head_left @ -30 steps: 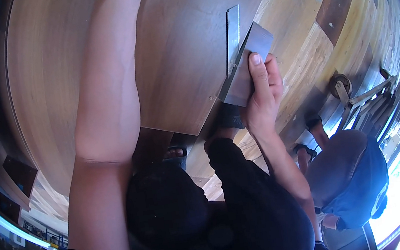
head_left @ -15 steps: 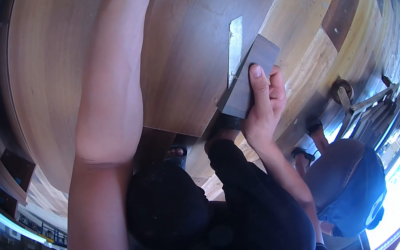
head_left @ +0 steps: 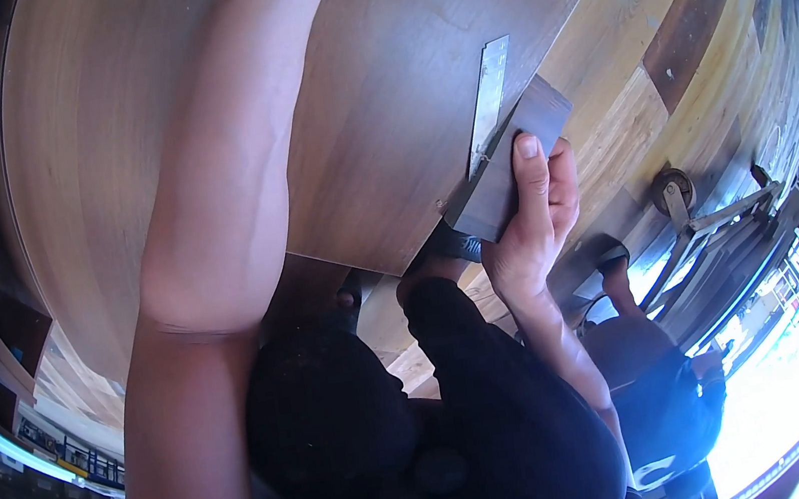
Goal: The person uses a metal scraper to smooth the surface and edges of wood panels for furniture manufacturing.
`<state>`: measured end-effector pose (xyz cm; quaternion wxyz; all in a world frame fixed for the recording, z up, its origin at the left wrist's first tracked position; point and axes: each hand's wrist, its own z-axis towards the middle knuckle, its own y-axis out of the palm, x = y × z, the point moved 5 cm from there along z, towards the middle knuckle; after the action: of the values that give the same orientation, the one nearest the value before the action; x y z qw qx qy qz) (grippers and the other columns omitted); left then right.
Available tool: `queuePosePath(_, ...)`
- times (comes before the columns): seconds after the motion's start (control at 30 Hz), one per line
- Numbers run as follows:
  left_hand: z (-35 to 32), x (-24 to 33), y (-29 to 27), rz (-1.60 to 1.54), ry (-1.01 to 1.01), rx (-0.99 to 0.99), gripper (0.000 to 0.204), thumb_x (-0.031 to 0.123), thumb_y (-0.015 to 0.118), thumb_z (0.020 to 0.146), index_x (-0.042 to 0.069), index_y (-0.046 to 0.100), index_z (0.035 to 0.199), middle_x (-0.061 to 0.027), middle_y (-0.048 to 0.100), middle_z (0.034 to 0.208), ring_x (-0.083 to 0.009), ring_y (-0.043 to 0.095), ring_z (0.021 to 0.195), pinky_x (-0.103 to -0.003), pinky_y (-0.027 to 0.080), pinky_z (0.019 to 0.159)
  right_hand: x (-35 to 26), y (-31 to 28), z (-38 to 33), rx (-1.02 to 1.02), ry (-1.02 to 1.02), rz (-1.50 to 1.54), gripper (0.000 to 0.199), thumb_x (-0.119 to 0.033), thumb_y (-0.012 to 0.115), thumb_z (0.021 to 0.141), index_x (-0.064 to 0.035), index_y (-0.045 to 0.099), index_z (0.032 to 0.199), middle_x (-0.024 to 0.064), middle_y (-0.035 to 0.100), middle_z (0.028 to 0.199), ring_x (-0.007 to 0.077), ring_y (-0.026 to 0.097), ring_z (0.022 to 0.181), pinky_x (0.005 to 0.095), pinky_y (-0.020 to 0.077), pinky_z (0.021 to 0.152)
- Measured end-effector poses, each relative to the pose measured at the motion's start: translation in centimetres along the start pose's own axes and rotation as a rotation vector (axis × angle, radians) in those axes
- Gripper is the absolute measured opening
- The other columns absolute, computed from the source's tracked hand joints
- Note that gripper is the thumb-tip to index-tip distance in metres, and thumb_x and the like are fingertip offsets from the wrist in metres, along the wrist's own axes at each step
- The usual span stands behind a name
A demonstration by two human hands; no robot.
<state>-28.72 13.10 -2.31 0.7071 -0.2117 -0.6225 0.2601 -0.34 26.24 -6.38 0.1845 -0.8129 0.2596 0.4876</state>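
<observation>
My right hand is closed on a flat grey-brown wooden block, thumb on its upper face and fingers curled round its right side. The block rests at the right edge of a large brown wood-grain panel. Beside it a thin metal ruler with fine markings lies on the panel, its lower end against the block's left edge. Whether ruler and block are joined, I cannot tell. My left forearm reaches far up across the panel. The left hand lies beyond the top of the picture.
Mixed wood planks cover the floor right of the panel. A caster wheel on a metal frame stands there. Another person is at the lower right, near a bright opening. A dark board piece shows at the left.
The ruler and block appear slightly farther right and lower, with my right hand still on the block. My left forearm has shifted slightly. The other person has moved down and left in the picture.
</observation>
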Motion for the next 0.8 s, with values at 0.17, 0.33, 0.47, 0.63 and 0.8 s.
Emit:
queuePosePath(0.17,0.2,-0.2,0.1,-0.030,0.035,0.015,0.030,0.030,0.082,0.083,0.001,0.073,0.087,-0.0210,0.075,0.086,-0.0337,0.075,0.084,-0.044,0.057,0.080,-0.2,-0.2,0.9,-0.010,-0.030,0.006,0.022,-0.027,0.060,0.107,-0.0047,0.060,0.107,0.0006,0.064,0.089,0.0049,0.055,0.077,0.0214,0.0450,0.072)
queuePosePath(0.33,0.2,-0.2,0.0,-0.029,-0.006,-0.008,0.030,0.029,0.083,0.083,0.000,0.073,0.086,-0.0209,0.075,0.085,-0.0328,0.075,0.083,-0.043,0.057,0.080,-0.3,-0.1,1.1,-0.012,-0.016,0.021,0.021,-0.026,0.059,0.108,-0.0049,0.060,0.107,0.0013,0.065,0.091,0.0051,0.056,0.078,0.0215,0.0455,0.073)
queuePosePath(0.47,0.2,-0.2,0.1,-0.032,0.008,0.021,0.031,0.029,0.083,0.083,0.000,0.073,0.086,-0.0204,0.075,0.084,-0.0321,0.075,0.082,-0.043,0.057,0.078,0.1,-0.3,0.2,-0.040,0.020,0.021,0.021,-0.026,0.059,0.108,-0.0044,0.060,0.110,0.0020,0.065,0.094,0.0054,0.057,0.080,0.0212,0.0461,0.074)
queuePosePath(0.63,0.0,0.2,-0.1,-0.044,-0.022,-0.007,0.030,0.029,0.083,0.083,0.000,0.074,0.087,-0.0202,0.075,0.084,-0.0321,0.075,0.081,-0.043,0.057,0.077,0.1,-0.2,0.0,-0.007,0.025,0.062,0.020,-0.025,0.058,0.108,-0.0050,0.058,0.108,0.0018,0.065,0.093,0.0056,0.057,0.079,0.0213,0.0463,0.073)
queuePosePath(0.8,-0.1,0.0,-0.2,-0.067,-0.044,-0.007,0.030,0.028,0.083,0.083,0.000,0.074,0.087,-0.0202,0.075,0.084,-0.0320,0.075,0.081,-0.043,0.057,0.077,0.0,-0.2,1.1,-0.019,-0.018,0.037,0.019,-0.025,0.058,0.108,-0.0060,0.058,0.105,0.0013,0.063,0.091,0.0059,0.057,0.079,0.0216,0.0458,0.073)
